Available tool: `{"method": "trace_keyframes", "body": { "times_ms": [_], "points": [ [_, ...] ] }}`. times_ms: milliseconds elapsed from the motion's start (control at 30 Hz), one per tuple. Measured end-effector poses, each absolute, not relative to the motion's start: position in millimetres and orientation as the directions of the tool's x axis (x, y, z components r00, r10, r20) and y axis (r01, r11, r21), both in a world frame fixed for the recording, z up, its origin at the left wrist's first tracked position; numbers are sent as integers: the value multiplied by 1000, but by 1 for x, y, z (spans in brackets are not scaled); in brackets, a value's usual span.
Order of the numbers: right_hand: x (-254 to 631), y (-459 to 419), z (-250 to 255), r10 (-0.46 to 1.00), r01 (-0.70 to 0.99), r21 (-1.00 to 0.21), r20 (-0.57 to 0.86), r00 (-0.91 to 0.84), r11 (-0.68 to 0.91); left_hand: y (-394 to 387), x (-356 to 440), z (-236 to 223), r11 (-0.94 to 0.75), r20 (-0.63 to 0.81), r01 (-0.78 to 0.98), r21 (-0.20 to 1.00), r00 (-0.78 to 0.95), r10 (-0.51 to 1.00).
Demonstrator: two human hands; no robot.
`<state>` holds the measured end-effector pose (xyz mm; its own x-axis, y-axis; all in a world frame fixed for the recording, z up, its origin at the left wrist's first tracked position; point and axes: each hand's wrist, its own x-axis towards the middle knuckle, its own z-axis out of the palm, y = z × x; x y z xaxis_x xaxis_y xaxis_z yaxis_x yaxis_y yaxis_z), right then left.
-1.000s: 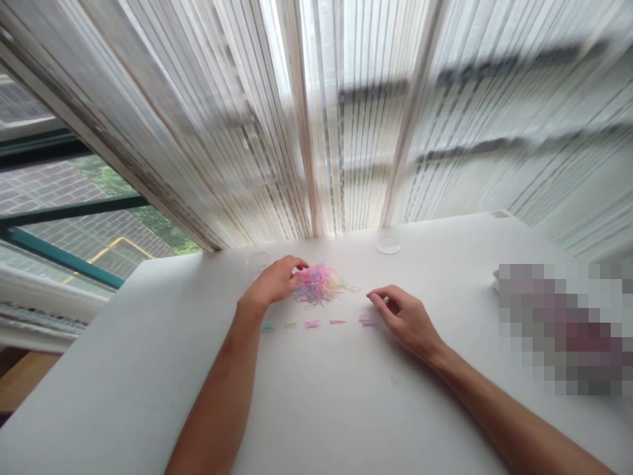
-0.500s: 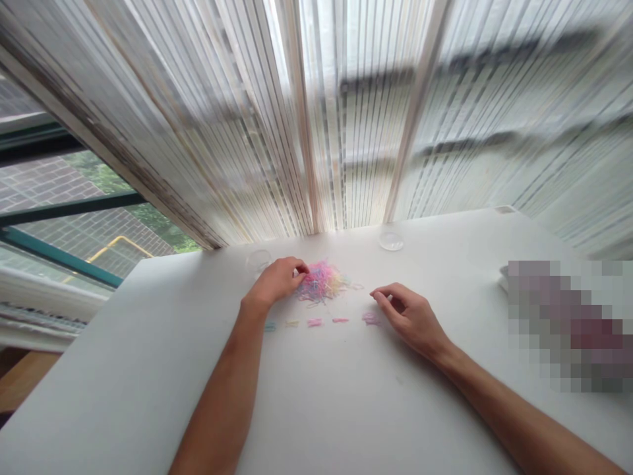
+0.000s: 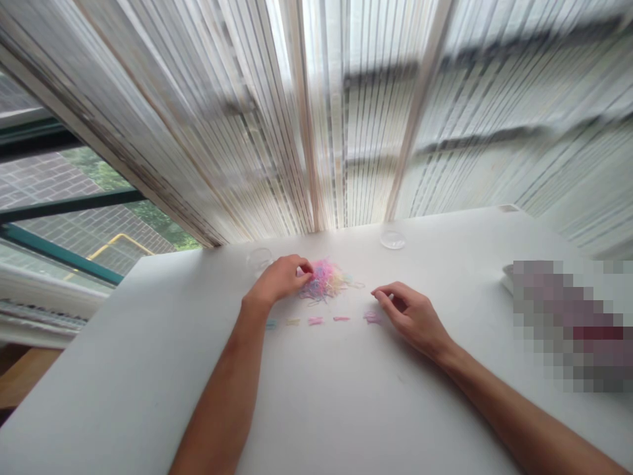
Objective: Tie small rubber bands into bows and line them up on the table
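A loose heap of thin pastel elastic bands [image 3: 326,280], pink, lilac, yellow and blue, lies on the white table [image 3: 316,396]. My left hand [image 3: 284,280] is at the heap's left edge, thumb and forefinger pinched together against it; whatever is between the fingertips is too small to make out. To the right of the heap my right hand [image 3: 408,313] hovers with thumb and forefinger closed, their contents unclear. In front of the heap runs a row of small sorted bunches: blue [image 3: 270,324], pale yellow [image 3: 293,321], pink [image 3: 315,320], darker pink [image 3: 341,318] and lilac [image 3: 372,317].
A clear round dish [image 3: 260,258] stands behind my left hand, and a clear round lid or dish [image 3: 392,239] lies at the back. A blurred-out object [image 3: 568,323] sits on the right. String curtains [image 3: 316,132] hang behind the table, with a window [image 3: 99,198] at left.
My left hand has shifted very slightly up and right at the heap, its pinch still closed. My right hand has stayed nearly still, and the row of bunches looks the same.
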<state>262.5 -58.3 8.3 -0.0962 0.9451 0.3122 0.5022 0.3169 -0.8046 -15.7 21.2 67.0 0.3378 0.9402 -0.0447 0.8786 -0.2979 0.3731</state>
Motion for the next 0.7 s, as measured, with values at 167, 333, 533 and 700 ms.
{"method": "trace_keyframes", "body": {
  "times_ms": [167,333,533,700],
  "points": [
    [262,-58,9,947,504,-806,307,-95,311,19,-21,74,-245,-54,880,408,291,955],
    [261,-58,8,946,508,-802,310,-98,316,18,-23,80,-235,-78,825,513,318,945],
    [261,-59,11,939,499,-800,331,-94,332,10,-16,91,-282,-45,736,615,390,920],
    [259,-63,12,870,478,-738,474,-135,476,-11,8,97,-384,4,658,648,500,866]
  ]
}}
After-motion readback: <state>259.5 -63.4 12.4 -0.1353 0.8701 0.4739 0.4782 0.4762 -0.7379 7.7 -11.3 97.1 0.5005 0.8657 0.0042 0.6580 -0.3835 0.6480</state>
